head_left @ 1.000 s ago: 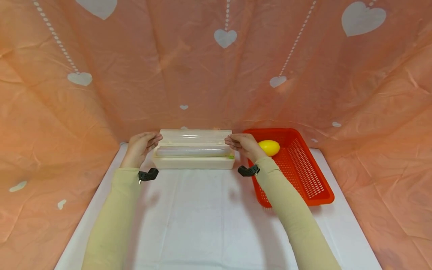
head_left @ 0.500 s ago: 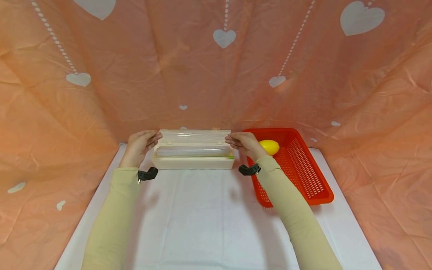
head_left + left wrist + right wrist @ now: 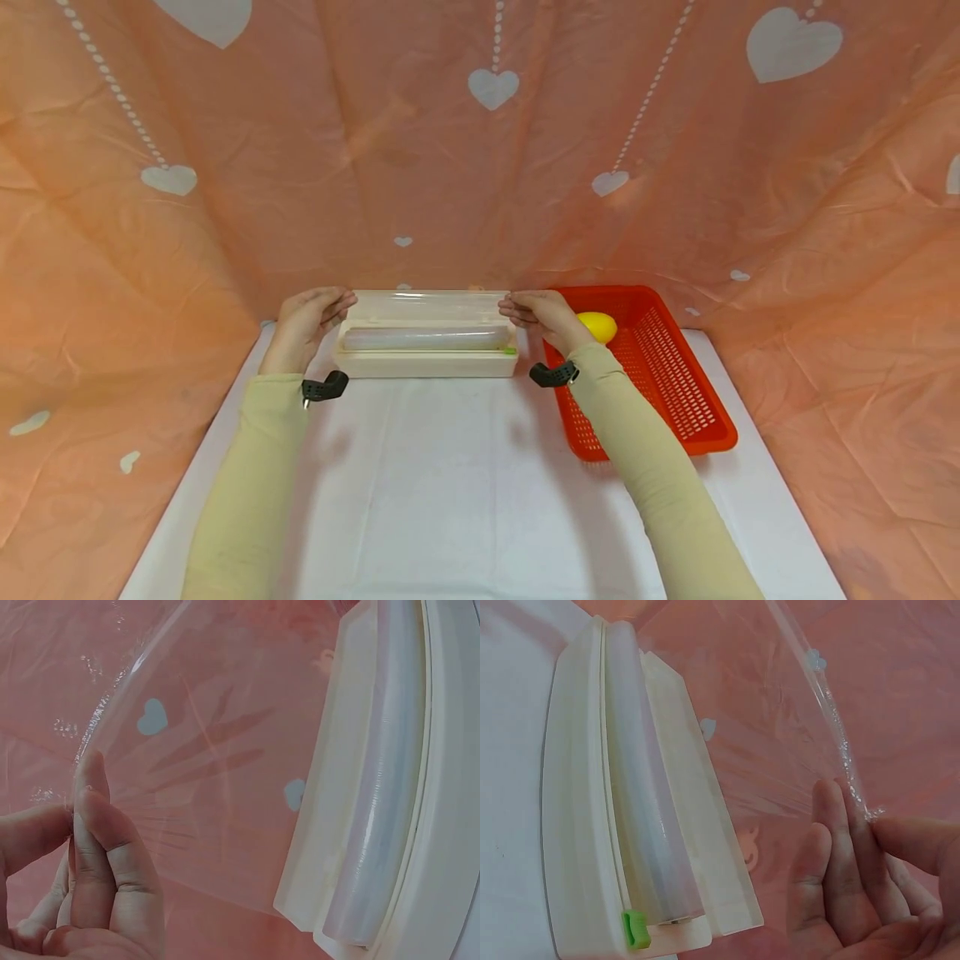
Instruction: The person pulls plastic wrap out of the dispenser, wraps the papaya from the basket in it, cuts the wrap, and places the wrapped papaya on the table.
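Higher against the raised lid [image 3: 697,810] than a second earlier glinted the free edge of the clear film [image 3: 225,772], while the left hand [image 3: 303,327] and right hand [image 3: 550,322] had barely stirred. From my station I saw each pinch that edge, the film stretching from the roll [image 3: 427,338] in the cream box [image 3: 425,366]. I judged that level hands and even tension mattered most, lest it crease.

Dispenser [image 3: 426,365] at the counter's [image 3: 427,500] far side, roll [image 3: 427,338] inside, film [image 3: 210,750] stretched between left fingers [image 3: 94,862] and right fingers [image 3: 841,862]; basket [image 3: 720,427] just right, lemon [image 3: 601,326] in its far-left part, curtain [image 3: 420,158] behind!
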`<state>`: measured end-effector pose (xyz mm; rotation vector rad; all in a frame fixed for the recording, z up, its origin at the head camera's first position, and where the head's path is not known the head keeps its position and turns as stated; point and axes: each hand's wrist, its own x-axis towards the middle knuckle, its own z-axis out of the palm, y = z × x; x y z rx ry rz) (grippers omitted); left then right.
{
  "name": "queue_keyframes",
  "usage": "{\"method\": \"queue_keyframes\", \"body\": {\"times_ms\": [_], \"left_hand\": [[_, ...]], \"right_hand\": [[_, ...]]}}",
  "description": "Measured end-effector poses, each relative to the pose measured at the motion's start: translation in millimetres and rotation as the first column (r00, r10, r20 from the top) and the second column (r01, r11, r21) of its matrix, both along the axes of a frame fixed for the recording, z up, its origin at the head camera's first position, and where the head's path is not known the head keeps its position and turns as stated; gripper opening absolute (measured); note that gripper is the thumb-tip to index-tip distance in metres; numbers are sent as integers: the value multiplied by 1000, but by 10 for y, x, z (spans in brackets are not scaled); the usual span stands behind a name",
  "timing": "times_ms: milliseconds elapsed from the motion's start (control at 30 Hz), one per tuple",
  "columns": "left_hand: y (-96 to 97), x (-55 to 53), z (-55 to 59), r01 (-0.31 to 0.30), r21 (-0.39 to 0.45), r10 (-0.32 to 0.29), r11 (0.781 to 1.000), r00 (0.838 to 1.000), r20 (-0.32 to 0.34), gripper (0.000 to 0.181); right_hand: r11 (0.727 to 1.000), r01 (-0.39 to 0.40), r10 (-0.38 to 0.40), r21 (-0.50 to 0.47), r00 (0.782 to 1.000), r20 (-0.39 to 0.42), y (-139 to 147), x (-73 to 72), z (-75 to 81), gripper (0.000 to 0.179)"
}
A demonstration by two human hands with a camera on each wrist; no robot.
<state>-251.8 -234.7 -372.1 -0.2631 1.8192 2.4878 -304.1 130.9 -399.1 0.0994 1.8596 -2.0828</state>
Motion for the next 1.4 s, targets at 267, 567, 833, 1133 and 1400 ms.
{"method": "queue_keyframes", "body": {"times_ms": [267, 567, 833, 1133, 1400], "left_hand": [[4, 21, 45, -6, 27, 5, 1000, 1000, 14, 29], [-1, 49, 52, -6, 29, 7, 1000, 1000, -20, 29], [-5, 73, 42, -10, -52, 9, 999, 1000, -21, 33], [-22, 97, 64, -21, -52, 18, 998, 998, -56, 30], [-11, 79, 111, -38, -78, 33, 996, 998, -61, 30]], "right_hand": [[999, 11, -11, -41, 1000, -7, 7, 5, 20, 31], [999, 7, -10, -31, 997, -74, 18, 25, 64, 35], [998, -16, 7, -64, 991, -134, 26, -23, 8, 33], [999, 5, -11, -51, 994, -109, -26, 36, 119, 39], [997, 11, -22, -81, 990, -137, -19, 30, 153, 36]]}}
